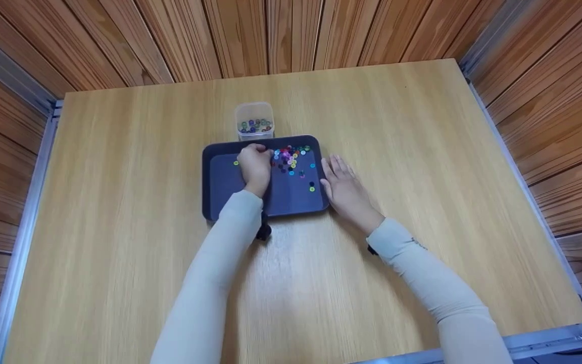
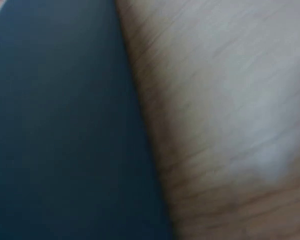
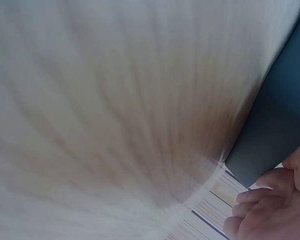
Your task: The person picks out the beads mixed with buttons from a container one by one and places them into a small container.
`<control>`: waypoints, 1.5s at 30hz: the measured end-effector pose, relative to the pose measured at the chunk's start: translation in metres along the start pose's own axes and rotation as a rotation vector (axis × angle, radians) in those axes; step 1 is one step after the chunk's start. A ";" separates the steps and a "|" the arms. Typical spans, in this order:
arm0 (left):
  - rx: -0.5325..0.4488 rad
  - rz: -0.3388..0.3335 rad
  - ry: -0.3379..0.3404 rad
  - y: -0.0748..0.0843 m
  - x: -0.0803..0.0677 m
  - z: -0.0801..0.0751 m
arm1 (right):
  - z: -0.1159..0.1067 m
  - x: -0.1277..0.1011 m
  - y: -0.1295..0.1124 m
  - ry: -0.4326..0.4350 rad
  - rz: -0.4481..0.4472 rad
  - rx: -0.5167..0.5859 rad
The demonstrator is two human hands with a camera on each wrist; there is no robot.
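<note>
A dark blue tray lies on the table with small colourful button-like discs heaped toward its back right. My left hand reaches into the tray with bent fingers, its fingertips at the left side of the heap. Whether it pinches a disc I cannot tell. One yellow-green disc lies just left of that hand. My right hand has its fingers extended along the tray's right edge, fingertips right at the rim. In the right wrist view, the fingers appear beside the tray's outer wall.
Behind the tray stands a clear plastic container with several glassy marbles in it. Loose discs, one of them yellow-green, lie toward the tray's right side. The wooden table is bordered by plank walls.
</note>
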State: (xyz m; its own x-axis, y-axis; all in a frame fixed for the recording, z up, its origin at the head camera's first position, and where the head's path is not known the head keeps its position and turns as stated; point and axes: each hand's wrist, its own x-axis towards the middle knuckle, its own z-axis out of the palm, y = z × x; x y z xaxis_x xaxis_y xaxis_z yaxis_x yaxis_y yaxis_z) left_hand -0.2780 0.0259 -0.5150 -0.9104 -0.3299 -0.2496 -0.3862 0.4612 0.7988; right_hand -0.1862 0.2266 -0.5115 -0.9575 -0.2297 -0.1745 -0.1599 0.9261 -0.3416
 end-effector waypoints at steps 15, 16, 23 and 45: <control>0.084 0.057 0.022 -0.002 -0.002 0.006 | 0.001 0.001 0.000 -0.026 0.022 0.010; 0.086 0.062 0.024 -0.002 -0.002 0.006 | 0.001 0.000 0.000 -0.022 0.021 0.013; -0.024 0.014 0.015 -0.002 -0.003 0.006 | 0.002 -0.001 0.001 -0.019 0.023 0.041; -0.941 -0.387 -0.301 0.046 -0.004 -0.058 | 0.000 0.002 0.000 -0.045 0.026 -0.005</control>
State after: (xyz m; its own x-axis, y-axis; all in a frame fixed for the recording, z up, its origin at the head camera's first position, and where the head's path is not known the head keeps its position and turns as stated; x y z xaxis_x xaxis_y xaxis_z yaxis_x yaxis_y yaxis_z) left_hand -0.2833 0.0006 -0.4459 -0.7987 -0.0407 -0.6003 -0.5049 -0.4974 0.7055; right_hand -0.1884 0.2258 -0.5118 -0.9498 -0.2181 -0.2244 -0.1359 0.9334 -0.3321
